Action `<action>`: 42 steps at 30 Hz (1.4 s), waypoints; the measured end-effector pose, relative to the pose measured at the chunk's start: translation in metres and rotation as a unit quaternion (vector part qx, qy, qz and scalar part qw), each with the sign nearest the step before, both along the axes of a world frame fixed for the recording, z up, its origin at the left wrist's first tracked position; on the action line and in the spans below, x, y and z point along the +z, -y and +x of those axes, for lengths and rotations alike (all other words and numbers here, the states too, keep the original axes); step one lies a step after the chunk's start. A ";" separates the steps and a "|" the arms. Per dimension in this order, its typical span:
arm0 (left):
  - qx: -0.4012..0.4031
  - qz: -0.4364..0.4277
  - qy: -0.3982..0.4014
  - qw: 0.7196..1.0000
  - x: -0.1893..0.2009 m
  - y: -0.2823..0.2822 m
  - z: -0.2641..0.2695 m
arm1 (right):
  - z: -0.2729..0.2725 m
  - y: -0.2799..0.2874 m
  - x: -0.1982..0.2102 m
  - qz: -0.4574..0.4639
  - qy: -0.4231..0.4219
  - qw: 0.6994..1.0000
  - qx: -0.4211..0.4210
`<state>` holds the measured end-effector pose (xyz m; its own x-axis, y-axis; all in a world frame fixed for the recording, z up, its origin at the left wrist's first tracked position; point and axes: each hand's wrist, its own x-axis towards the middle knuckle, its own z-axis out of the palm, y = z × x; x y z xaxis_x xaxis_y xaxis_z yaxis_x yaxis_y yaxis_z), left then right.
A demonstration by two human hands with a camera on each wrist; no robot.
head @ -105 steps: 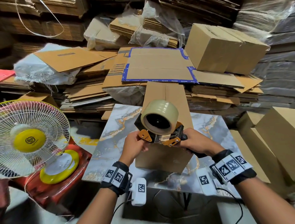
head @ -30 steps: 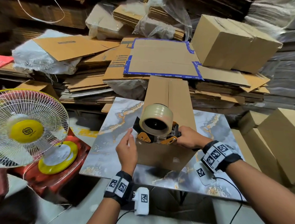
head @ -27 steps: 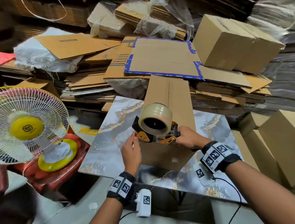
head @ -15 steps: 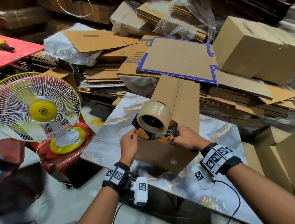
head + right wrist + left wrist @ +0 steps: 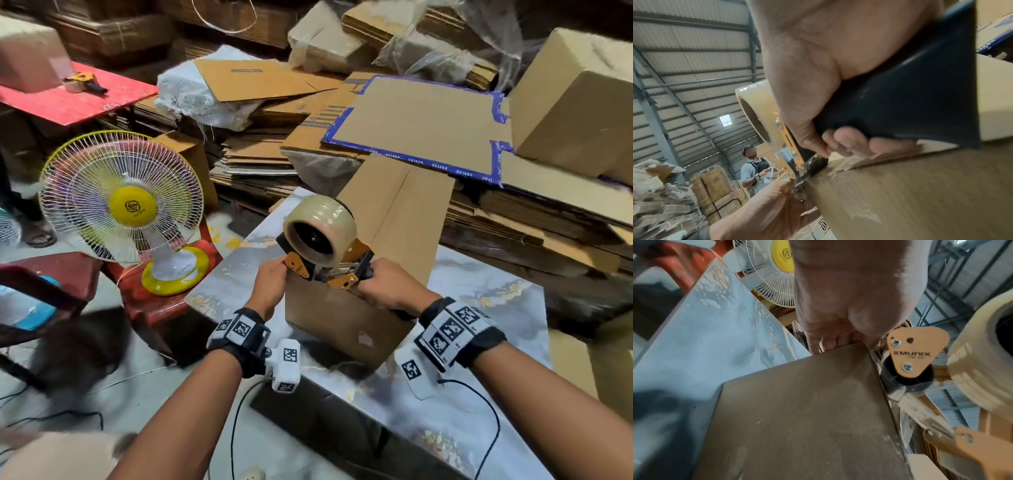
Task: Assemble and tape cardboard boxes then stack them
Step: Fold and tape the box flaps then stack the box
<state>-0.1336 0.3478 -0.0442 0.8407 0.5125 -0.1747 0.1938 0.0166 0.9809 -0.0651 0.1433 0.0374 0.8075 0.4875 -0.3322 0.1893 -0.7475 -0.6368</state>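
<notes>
Box: I see the cardboard box (image 5: 346,318) standing on the marble tabletop (image 5: 486,308), top flaps shut, seam running away from me.
Tape gun: the tape dispenser (image 5: 325,246) sits on the box's near top edge.
My right hand (image 5: 387,287): fingers wrapped tight round the dispenser's black handle (image 5: 900,100).
My left hand (image 5: 270,277): fingers (image 5: 818,344) curled over the box's top left corner, right beside the dispenser; I think it is pinching the tape end, but that part is blurry.
Nearby: a yellow fan (image 5: 123,202) stands left of the tabletop.
</notes>
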 end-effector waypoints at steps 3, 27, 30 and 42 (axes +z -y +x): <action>0.022 -0.005 0.007 1.000 -0.001 0.004 0.002 | 0.001 0.012 0.003 0.003 -0.015 1.000 0.002; -0.188 0.616 0.072 0.762 -0.009 0.023 -0.008 | -0.012 0.117 0.002 0.013 -0.030 0.999 -0.044; -0.301 0.655 0.061 0.690 -0.011 0.027 -0.007 | -0.014 0.118 0.000 0.022 -0.030 0.998 -0.047; -0.178 0.648 0.224 0.706 -0.013 0.047 -0.006 | -0.014 0.122 -0.004 0.034 -0.015 0.999 -0.039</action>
<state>-0.1392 0.3007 -0.0573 0.7795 -0.2591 0.5703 -0.3746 -0.9225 0.0930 -0.0791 0.0215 0.0330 0.8340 0.4455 -0.3254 0.1117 -0.7140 -0.6912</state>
